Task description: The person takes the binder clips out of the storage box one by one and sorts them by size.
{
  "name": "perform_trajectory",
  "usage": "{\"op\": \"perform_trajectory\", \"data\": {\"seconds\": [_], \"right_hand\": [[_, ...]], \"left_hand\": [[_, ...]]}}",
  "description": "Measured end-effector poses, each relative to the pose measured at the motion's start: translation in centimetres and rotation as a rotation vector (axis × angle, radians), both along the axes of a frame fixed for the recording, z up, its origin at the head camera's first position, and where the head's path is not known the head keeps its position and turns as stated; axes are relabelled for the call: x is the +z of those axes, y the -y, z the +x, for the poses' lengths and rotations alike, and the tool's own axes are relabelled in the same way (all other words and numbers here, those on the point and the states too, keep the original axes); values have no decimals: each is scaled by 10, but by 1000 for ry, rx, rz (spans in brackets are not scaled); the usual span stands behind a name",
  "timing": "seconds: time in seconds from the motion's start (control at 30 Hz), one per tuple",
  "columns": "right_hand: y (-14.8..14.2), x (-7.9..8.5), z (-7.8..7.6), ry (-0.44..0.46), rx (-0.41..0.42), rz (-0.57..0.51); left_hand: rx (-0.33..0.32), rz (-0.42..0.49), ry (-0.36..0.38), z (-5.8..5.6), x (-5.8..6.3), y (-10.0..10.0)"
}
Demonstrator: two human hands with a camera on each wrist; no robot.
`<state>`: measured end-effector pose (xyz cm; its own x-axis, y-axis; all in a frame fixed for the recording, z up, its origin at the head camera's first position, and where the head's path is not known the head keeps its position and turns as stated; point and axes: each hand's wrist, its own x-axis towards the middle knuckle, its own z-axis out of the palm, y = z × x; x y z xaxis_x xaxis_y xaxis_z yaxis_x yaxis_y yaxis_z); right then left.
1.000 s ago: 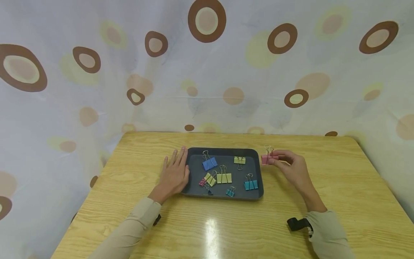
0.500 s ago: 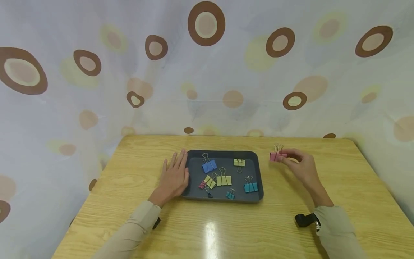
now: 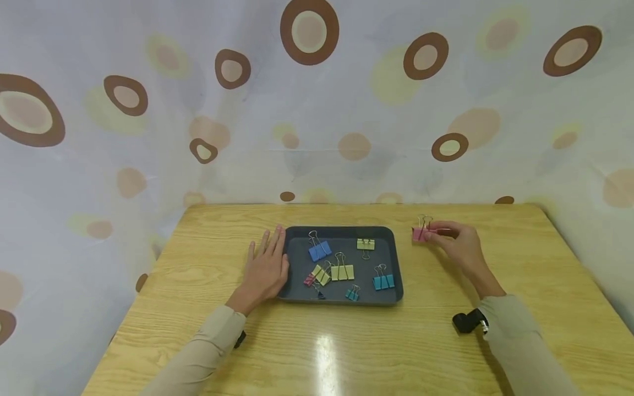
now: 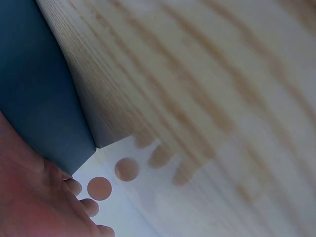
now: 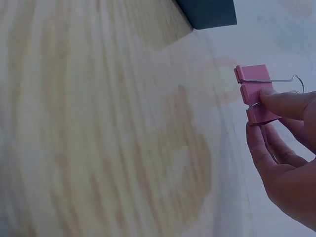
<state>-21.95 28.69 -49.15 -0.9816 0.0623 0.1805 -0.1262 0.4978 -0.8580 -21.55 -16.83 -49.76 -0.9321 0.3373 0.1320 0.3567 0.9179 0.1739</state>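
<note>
My right hand point(image 3: 463, 246) pinches a pink binder clip point(image 3: 419, 235) between thumb and fingers, off the right side of the dark grey tray point(image 3: 342, 297). In the right wrist view the pink clip's wire handles point toward the hand. My left hand point(image 3: 264, 272) lies with straight fingers along the tray's left side, its thumb at the rim. Inside the tray are a blue clip point(image 3: 320, 251), a large yellow clip point(image 3: 343, 272), smaller yellow clips point(image 3: 365, 244), a light blue clip point(image 3: 383, 282), a small teal clip point(image 3: 352, 295), a small red clip point(image 3: 309, 280) and a small black clip point(image 3: 320, 295).
The tray stands on a wooden table point(image 3: 277, 352), near the middle. Behind the table and at its left hangs a pale sheet point(image 3: 317, 104) with brown and yellow spots. A black wrist strap with a camera point(image 3: 465, 323) sits at the right sleeve.
My right hand has moved a little right, away from the tray, carrying the pink binder clip. The left hand and the clips in the tray stay as they were.
</note>
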Motion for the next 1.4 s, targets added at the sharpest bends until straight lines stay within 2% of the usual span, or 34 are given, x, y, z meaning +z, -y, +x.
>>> {"op": "perform_trajectory", "data": {"seconds": [0.13, 0.5, 0.7, 0.9, 1.03, 1.23, 1.4], "right_hand": [[-2, 0, -3, 49, 11, 37], [-4, -3, -8, 74, 7, 144], [-6, -8, -12, 42, 23, 192], [-5, -5, -10, 31, 26, 180], [-6, 2, -4, 53, -10, 145], [-5, 13, 6, 2, -44, 122], [9, 19, 16, -72, 32, 70]], "left_hand": [[2, 6, 3, 2, 3, -1], [9, 9, 8, 4, 7, -2], [9, -3, 5, 3, 7, -2], [10, -18, 15, 1, 5, -1], [13, -25, 20, 2, 5, -1], [16, -38, 13, 2, 7, -2], [20, -35, 14, 2, 7, -2]]}}
